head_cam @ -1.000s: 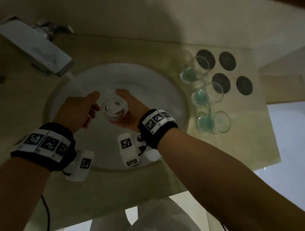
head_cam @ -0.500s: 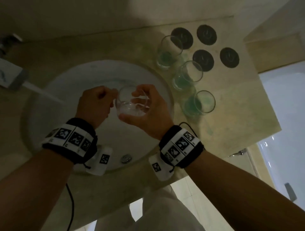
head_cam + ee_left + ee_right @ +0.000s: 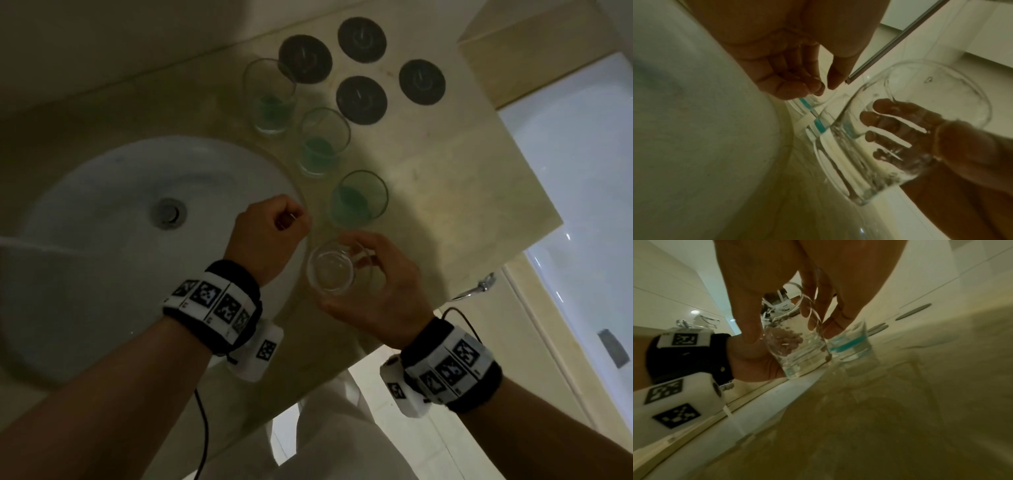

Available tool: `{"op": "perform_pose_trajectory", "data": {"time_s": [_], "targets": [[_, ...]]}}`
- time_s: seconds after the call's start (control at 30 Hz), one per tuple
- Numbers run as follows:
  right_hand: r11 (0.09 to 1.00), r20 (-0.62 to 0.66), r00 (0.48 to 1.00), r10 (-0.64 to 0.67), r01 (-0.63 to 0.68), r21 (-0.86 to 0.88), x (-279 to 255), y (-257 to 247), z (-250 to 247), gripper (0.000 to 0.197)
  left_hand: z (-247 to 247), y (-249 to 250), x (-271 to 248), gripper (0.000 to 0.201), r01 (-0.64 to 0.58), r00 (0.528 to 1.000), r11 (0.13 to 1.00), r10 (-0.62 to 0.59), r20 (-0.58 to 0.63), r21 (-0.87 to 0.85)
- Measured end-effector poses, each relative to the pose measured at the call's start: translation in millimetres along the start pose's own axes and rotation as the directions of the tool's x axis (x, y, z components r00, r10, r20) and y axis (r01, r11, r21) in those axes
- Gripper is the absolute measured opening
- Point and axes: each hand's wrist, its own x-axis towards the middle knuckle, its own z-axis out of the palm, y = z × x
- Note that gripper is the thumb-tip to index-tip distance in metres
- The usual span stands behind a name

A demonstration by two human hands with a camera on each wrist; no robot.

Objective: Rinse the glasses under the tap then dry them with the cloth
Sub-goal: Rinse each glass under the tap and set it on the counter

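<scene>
Below, each element as labelled.
Right hand (image 3: 376, 291): fingers and thumb curled round the clear glass (image 3: 330, 270), held above the counter (image 3: 428, 192) just beside the sink (image 3: 102, 212).
Left hand (image 3: 270, 233): loosely curled, holding nothing, over the sink's rim.
Green-tinted glasses (image 3: 358, 198): three, upright on the counter.
Dark coasters (image 3: 361, 99): four, behind them.
</scene>
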Motion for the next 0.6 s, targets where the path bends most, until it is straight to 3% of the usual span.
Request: {"op": "perform_pose_trajectory", "data": {"time_s": [0.13,0.5,0.6], "targets": [[0.998,-0.073,0.996,-0.056,0.057,0.01,-7.8,23.3,-10.8,0.078,15.5,7.4,3.3,0.009,-0.044,0.999,0.998,0.043,0.018,0.055],[0.994,-0.11,0.988,-0.111,0.108,-0.027,-9.9,60.8,-29.3,0.082,39.1,21.6,17.7,0.085,-0.028,1.0,0.998,0.027,0.016,0.057],[0.994,-0.074,0.992,-0.104,0.102,-0.034,-7.7,61.3,-28.9,0.084,46.3,23.8,20.7,0.095,-0.052,0.998,0.997,0.05,0.04,0.054]]}}
